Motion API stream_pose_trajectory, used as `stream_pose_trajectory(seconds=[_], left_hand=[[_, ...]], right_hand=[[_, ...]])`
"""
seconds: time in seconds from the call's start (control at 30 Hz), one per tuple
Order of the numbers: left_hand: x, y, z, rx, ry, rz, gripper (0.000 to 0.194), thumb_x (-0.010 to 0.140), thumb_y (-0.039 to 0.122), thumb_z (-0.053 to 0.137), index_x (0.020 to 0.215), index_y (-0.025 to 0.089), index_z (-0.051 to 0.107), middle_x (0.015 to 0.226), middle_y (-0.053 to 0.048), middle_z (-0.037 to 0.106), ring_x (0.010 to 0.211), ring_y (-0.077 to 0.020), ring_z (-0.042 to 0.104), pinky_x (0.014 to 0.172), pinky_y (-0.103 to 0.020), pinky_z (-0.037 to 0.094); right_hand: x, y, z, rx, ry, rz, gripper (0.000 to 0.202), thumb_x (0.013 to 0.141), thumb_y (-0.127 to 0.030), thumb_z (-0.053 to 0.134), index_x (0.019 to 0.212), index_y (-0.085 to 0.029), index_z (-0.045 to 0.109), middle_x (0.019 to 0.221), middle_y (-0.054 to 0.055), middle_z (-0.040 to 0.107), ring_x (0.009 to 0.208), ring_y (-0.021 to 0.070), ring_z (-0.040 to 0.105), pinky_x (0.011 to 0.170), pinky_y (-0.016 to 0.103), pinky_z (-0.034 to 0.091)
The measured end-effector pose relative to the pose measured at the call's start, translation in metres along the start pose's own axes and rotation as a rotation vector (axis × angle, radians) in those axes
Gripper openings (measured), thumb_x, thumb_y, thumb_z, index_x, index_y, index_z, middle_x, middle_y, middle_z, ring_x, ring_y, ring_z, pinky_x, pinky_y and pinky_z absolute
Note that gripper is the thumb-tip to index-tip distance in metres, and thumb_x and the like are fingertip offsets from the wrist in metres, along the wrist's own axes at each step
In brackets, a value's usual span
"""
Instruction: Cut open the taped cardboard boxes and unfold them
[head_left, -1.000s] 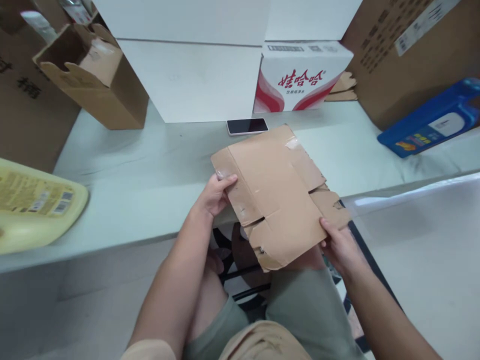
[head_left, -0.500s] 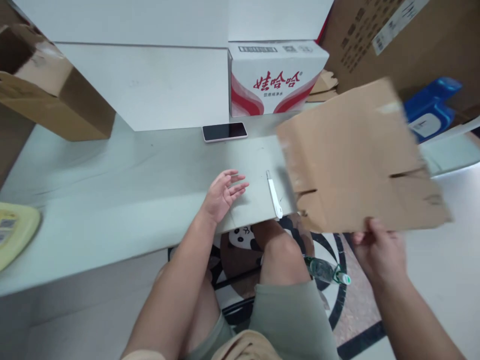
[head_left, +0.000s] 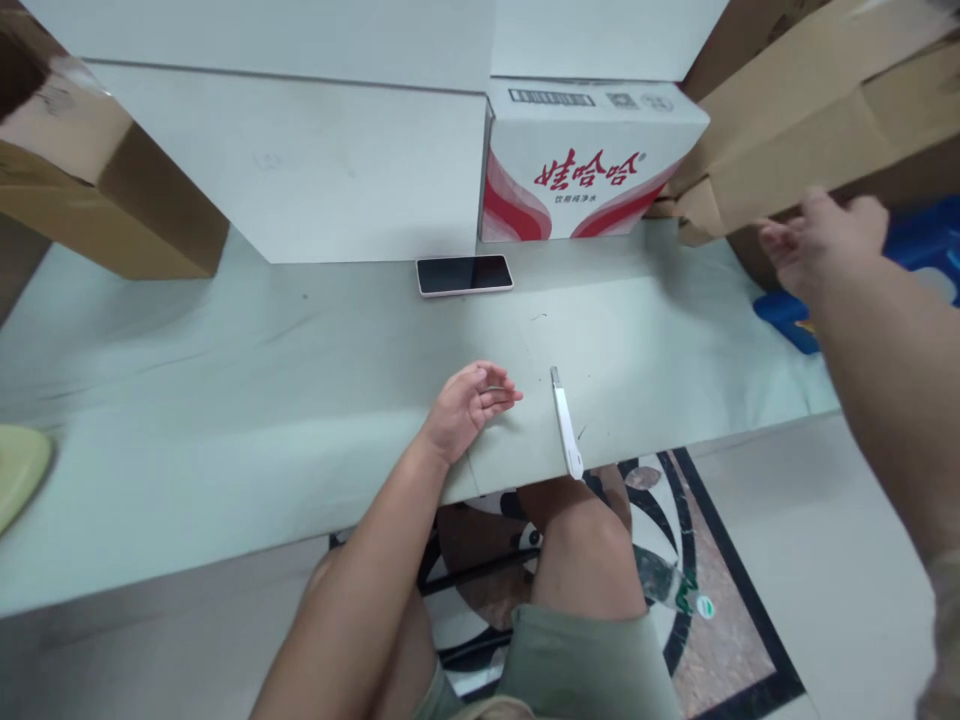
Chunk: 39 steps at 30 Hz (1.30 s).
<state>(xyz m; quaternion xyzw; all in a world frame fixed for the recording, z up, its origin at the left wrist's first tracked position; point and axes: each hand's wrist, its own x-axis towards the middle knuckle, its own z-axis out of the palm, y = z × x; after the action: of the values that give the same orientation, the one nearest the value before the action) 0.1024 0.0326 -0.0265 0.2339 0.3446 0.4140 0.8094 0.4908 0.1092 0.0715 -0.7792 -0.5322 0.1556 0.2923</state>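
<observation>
My left hand (head_left: 469, 410) rests on its side on the pale table, fingers loosely curved and apart, holding nothing. Just right of it lies a white utility knife (head_left: 565, 425), its metal tip pointing away from me. My right hand (head_left: 825, 240) reaches to the back right, at the lower edge of a flattened brown cardboard piece (head_left: 795, 150). Its thumb is near the edge and its fingers show below it, apart and not wrapped round the board. The cardboard is tilted at the far right, partly out of view.
A phone (head_left: 465, 275) lies before white boxes (head_left: 300, 165) and a red-and-white carton (head_left: 589, 175). At left are an open brown box (head_left: 165, 200) and a yellow-green object (head_left: 19, 470). Blue bottles (head_left: 787, 320) lie at right. A plastic bottle (head_left: 660, 580) is on the floor.
My right hand has moved the cardboard from near the table's front right to the back right, and its fingers have come apart. My left hand stays by the knife. The view has shifted slightly.
</observation>
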Motion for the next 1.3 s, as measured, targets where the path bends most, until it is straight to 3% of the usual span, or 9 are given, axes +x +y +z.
stream_pose_trajectory(seconds=[0.2,0.3,0.43,0.57,0.73,0.9,1.03,1.2,1.3], left_hand=[[-0.002,0.01,-0.008,-0.073,-0.012,0.045,0.034,0.069,0.044,0.08,0.086,0.017,0.069,0.08,-0.002,0.072,0.079,-0.0186,0.075,0.082,-0.031,0.056],[-0.007,0.014,-0.012,-0.083,-0.036,0.067,0.03,0.073,0.043,0.076,0.086,0.018,0.07,0.081,-0.003,0.072,0.079,-0.0187,0.074,0.083,-0.032,0.056],[-0.017,0.02,-0.014,-0.097,-0.049,0.084,0.03,0.069,0.044,0.076,0.084,0.018,0.072,0.081,-0.003,0.072,0.078,-0.0191,0.073,0.083,-0.032,0.056],[-0.031,0.03,-0.017,-0.159,-0.046,0.142,0.033,0.065,0.044,0.078,0.083,0.017,0.071,0.078,-0.003,0.072,0.076,-0.0179,0.074,0.081,-0.03,0.057],[-0.052,0.047,-0.029,-0.268,0.01,0.303,0.026,0.07,0.039,0.073,0.08,0.017,0.067,0.073,-0.002,0.07,0.069,-0.0153,0.072,0.075,-0.028,0.058],[-0.063,0.068,-0.045,-0.262,0.248,0.466,0.018,0.083,0.031,0.067,0.073,0.017,0.061,0.058,0.002,0.059,0.051,-0.0092,0.058,0.056,-0.02,0.049],[-0.071,0.083,-0.064,-0.282,0.611,0.674,0.033,0.09,0.019,0.05,0.057,0.019,0.044,0.047,0.008,0.033,0.039,-0.005,0.033,0.044,-0.017,0.029],[-0.083,0.096,-0.091,-0.379,0.691,0.784,0.029,0.085,0.017,0.043,0.056,0.019,0.044,0.05,0.006,0.031,0.041,-0.0063,0.032,0.043,-0.019,0.027],[-0.088,0.097,-0.102,-0.393,0.749,0.778,0.028,0.084,0.021,0.045,0.057,0.019,0.045,0.053,0.005,0.034,0.044,-0.0064,0.033,0.044,-0.019,0.029]], right_hand=[[-0.033,0.015,0.083,-0.404,-0.273,-0.019,0.076,0.094,-0.063,0.047,0.154,-0.016,0.048,0.16,0.018,0.05,0.155,0.0383,0.04,0.128,0.054,0.035],[-0.058,0.022,0.109,-0.516,-0.307,0.014,0.078,0.1,-0.056,0.032,0.162,-0.009,0.033,0.174,0.019,0.025,0.163,0.0381,0.02,0.132,0.06,0.02],[-0.072,0.019,0.114,-0.645,-0.334,0.051,0.075,0.104,-0.049,0.02,0.167,-0.008,0.02,0.178,0.015,0.01,0.165,0.0343,0.01,0.134,0.054,0.013],[-0.073,-0.009,0.105,-0.767,-0.359,0.069,0.069,0.104,-0.044,0.025,0.164,-0.008,0.03,0.174,0.02,0.023,0.161,0.0379,0.026,0.129,0.061,0.024],[-0.082,-0.09,0.118,-0.864,-0.27,-0.115,0.055,0.095,-0.028,0.046,0.145,-0.007,0.056,0.161,0.026,0.046,0.153,0.0426,0.038,0.124,0.065,0.028],[-0.111,-0.205,0.18,-0.714,-0.374,-0.48,0.052,0.097,-0.03,0.045,0.148,-0.02,0.052,0.135,0.014,0.07,0.12,0.033,0.067,0.098,0.045,0.054],[-0.138,-0.305,0.242,-0.532,-0.413,-0.823,0.044,0.095,-0.03,0.048,0.137,-0.022,0.057,0.142,0.013,0.061,0.111,0.0287,0.069,0.093,0.042,0.055],[-0.149,-0.42,0.305,-0.317,-0.403,-1.032,0.045,0.089,-0.019,0.056,0.133,-0.024,0.056,0.159,0.014,0.04,0.099,0.0275,0.071,0.092,0.05,0.057],[-0.142,-0.462,0.334,-0.256,-0.434,-1.056,0.054,0.081,-0.017,0.066,0.133,-0.027,0.056,0.171,0.011,0.021,0.109,0.0321,0.07,0.094,0.053,0.059]])
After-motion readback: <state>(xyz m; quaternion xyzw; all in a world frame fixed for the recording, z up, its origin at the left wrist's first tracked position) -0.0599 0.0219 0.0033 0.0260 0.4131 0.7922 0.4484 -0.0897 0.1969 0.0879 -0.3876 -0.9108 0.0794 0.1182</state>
